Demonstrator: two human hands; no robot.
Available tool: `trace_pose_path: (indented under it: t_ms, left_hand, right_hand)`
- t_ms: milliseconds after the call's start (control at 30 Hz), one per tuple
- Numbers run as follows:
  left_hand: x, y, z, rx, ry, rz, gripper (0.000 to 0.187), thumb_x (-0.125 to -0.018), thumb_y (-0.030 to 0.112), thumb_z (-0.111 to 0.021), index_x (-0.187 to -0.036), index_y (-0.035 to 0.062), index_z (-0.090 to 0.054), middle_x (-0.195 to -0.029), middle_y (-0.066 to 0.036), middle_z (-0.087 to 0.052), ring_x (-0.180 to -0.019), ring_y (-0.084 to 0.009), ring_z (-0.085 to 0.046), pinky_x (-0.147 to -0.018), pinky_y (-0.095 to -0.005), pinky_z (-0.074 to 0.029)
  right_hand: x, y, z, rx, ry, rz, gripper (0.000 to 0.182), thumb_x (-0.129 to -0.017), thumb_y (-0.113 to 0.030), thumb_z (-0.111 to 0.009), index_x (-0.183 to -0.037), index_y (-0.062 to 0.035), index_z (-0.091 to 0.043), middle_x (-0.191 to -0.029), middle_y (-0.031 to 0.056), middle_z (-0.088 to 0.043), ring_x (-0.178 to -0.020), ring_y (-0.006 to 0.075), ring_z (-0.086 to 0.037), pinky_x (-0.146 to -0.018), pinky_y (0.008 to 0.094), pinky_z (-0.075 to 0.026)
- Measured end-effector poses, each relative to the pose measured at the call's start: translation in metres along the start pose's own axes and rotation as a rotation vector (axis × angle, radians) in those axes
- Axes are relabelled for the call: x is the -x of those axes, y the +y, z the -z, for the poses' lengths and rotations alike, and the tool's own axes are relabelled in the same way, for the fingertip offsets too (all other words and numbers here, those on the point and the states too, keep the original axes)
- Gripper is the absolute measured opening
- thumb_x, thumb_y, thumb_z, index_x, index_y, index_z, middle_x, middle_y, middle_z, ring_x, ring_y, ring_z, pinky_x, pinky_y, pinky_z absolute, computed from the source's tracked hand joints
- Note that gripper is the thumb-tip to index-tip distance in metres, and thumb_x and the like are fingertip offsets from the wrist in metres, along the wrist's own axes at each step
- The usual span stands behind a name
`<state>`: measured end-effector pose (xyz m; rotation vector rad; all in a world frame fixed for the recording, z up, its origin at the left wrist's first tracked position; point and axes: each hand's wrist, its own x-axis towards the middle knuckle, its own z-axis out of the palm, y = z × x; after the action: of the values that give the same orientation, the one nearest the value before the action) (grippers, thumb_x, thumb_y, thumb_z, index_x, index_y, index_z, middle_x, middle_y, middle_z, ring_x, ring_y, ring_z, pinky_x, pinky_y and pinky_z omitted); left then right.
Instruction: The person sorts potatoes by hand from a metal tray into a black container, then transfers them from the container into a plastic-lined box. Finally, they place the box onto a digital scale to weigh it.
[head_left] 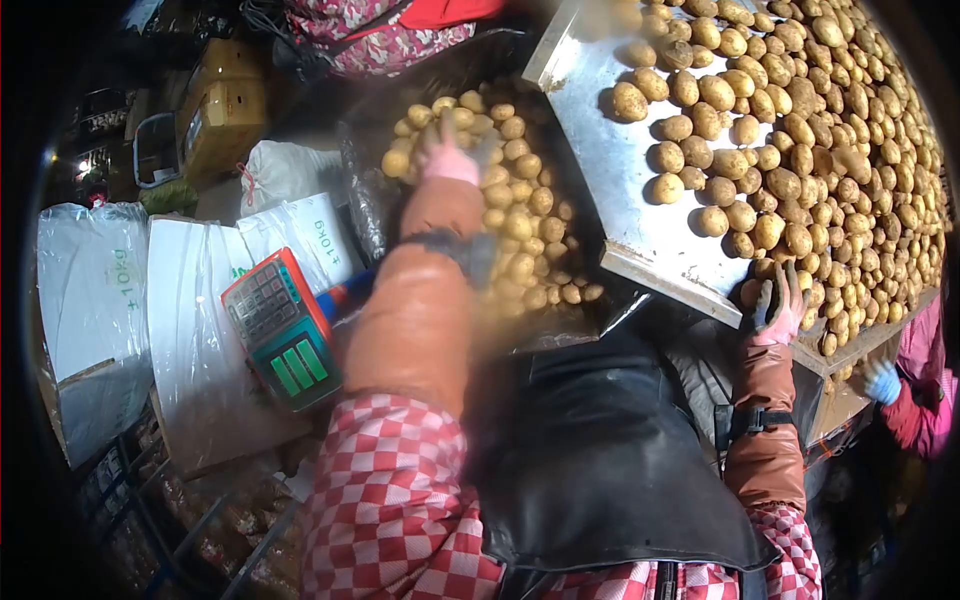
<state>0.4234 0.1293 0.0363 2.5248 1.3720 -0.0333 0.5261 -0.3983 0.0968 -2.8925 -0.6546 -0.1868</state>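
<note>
My left hand [447, 158], in a pink and grey glove, reaches over a heap of potatoes [520, 225] in a box lined with dark plastic. Its fingers look stretched out on the top potatoes, slightly blurred, and I see nothing gripped. At the lower edge of a metal sorting table [640, 180], my right hand [780, 308] has its gloved fingers spread against the potatoes [790, 185] there. One reddish-brown potato [750, 292] sits just beside its thumb. Both forearms wear brown sleeve covers.
Left of the box, a red and teal digital scale [285, 325] shows lit green bars. Plastic-wrapped white boxes [95, 300] marked 10kg surround it. A cardboard box [225, 110] and white sack [285, 175] lie behind. Another person's gloved hand [882, 382] is at right; someone in patterned clothing [370, 40] is ahead.
</note>
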Motion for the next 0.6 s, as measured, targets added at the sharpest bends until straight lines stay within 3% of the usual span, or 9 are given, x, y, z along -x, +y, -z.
trace_pose_path:
  t_ms: [200, 267, 367, 433, 500, 533, 600]
  left_hand:
    - [0.141, 0.028, 0.057, -0.422, -0.549, -0.259, 0.082, -0.084, 0.060, -0.061, -0.153, 0.0365, -0.026, -0.162, -0.013, -0.014, -0.149, -0.0359, -0.010, -0.114, -0.0663, -0.011]
    - [0.181, 0.017, 0.060, -0.351, -0.646, -0.297, 0.071, -0.088, 0.051, -0.061, -0.151, 0.0359, -0.033, -0.161, -0.015, -0.013, -0.147, -0.0334, -0.019, -0.115, -0.0562, -0.022]
    - [0.211, -0.042, 0.038, 0.019, -0.930, -0.263, 0.050, -0.091, 0.037, -0.065, -0.139, 0.0252, -0.054, -0.154, -0.019, -0.032, -0.136, -0.0321, -0.043, -0.109, -0.0450, -0.039]
    - [0.208, -0.093, 0.002, 0.682, -1.054, 0.209, 0.043, -0.093, 0.031, -0.063, -0.134, 0.0194, -0.057, -0.140, -0.018, -0.049, -0.124, -0.0289, -0.054, -0.103, -0.0356, -0.044]
    - [0.202, -0.099, 0.022, 0.971, -0.931, 0.547, 0.041, -0.093, 0.026, -0.062, -0.133, 0.0153, -0.058, -0.137, -0.018, -0.052, -0.122, -0.0298, -0.056, -0.102, -0.0341, -0.046]
    - [0.186, -0.071, 0.066, 0.923, -0.785, 0.624, 0.042, -0.093, 0.024, -0.061, -0.134, 0.0140, -0.056, -0.140, -0.019, -0.047, -0.125, -0.0323, -0.052, -0.104, -0.0372, -0.044]
    - [0.169, -0.074, 0.077, 0.605, -0.653, 0.529, 0.044, -0.092, 0.023, -0.062, -0.134, 0.0127, -0.055, -0.144, -0.020, -0.042, -0.126, -0.0354, -0.050, -0.105, -0.0412, -0.043]
  right_hand:
    - [-0.005, -0.006, 0.005, 0.008, -0.008, -0.005, 0.038, -0.097, -0.028, -0.051, -0.130, -0.0110, -0.061, -0.140, 0.0141, -0.053, -0.129, 0.0315, -0.049, -0.114, 0.0510, -0.025]
    - [-0.005, -0.012, 0.009, -0.001, -0.020, -0.018, 0.038, -0.097, -0.027, -0.051, -0.129, -0.0101, -0.061, -0.140, 0.0143, -0.053, -0.129, 0.0318, -0.049, -0.114, 0.0511, -0.025]
    - [-0.003, -0.010, 0.008, -0.007, -0.021, 0.003, 0.039, -0.097, -0.029, -0.049, -0.128, -0.0090, -0.061, -0.139, 0.0155, -0.054, -0.129, 0.0325, -0.049, -0.114, 0.0518, -0.025]
    - [-0.006, -0.014, 0.012, 0.000, -0.030, -0.018, 0.039, -0.097, -0.029, -0.048, -0.129, -0.0093, -0.061, -0.139, 0.0155, -0.053, -0.130, 0.0323, -0.048, -0.114, 0.0518, -0.025]
    - [-0.007, -0.016, 0.013, 0.006, -0.036, -0.007, 0.039, -0.097, -0.028, -0.049, -0.129, -0.0097, -0.061, -0.140, 0.0154, -0.053, -0.130, 0.0320, -0.048, -0.114, 0.0516, -0.025]
    - [-0.008, -0.017, 0.010, -0.002, -0.027, -0.009, 0.039, -0.097, -0.028, -0.048, -0.130, -0.0099, -0.061, -0.140, 0.0153, -0.053, -0.130, 0.0319, -0.047, -0.114, 0.0513, -0.025]
    - [-0.004, -0.013, 0.009, -0.010, -0.024, -0.017, 0.040, -0.097, -0.029, -0.048, -0.130, -0.0103, -0.061, -0.141, 0.0152, -0.052, -0.131, 0.0316, -0.047, -0.114, 0.0508, -0.025]
